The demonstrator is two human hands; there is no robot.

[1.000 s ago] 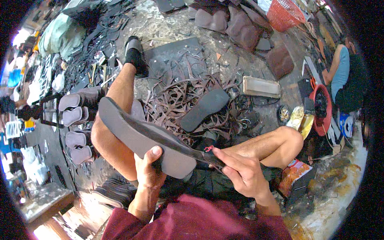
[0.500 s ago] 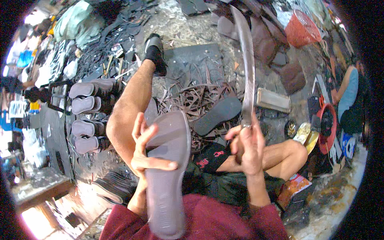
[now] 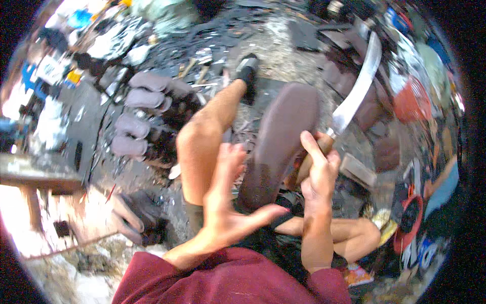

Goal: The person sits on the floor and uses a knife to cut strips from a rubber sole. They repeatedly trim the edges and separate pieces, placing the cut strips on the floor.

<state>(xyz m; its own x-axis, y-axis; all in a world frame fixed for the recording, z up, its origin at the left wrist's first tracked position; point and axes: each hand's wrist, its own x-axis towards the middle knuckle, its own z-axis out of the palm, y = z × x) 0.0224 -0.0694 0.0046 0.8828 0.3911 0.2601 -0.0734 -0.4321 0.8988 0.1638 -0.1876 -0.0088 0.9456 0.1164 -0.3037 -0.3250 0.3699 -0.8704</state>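
A dark brown shoe sole (image 3: 283, 131) stands on end in front of me, over my lap. My left hand (image 3: 225, 202) cradles its lower end, thumb under the sole and fingers stretched up along its left edge. Beside the sole's right edge, my right hand (image 3: 318, 169) grips the wooden handle of a long curved knife (image 3: 357, 93). The blade points up and to the right, away from the sole. My bent left leg (image 3: 202, 147) lies just left of the sole.
Several grey soles (image 3: 139, 114) are stacked at the left beside a dark mat. Tools and scraps lie around my sandalled foot (image 3: 248, 68). A red basket (image 3: 410, 99) and a seated person in blue (image 3: 445, 185) are at the right. A wooden bench (image 3: 35, 177) is at the far left.
The sole has swung from hanging toward my lap to standing upright, away from me. The knife blade has tilted from vertical to the upper right. My head has turned left.
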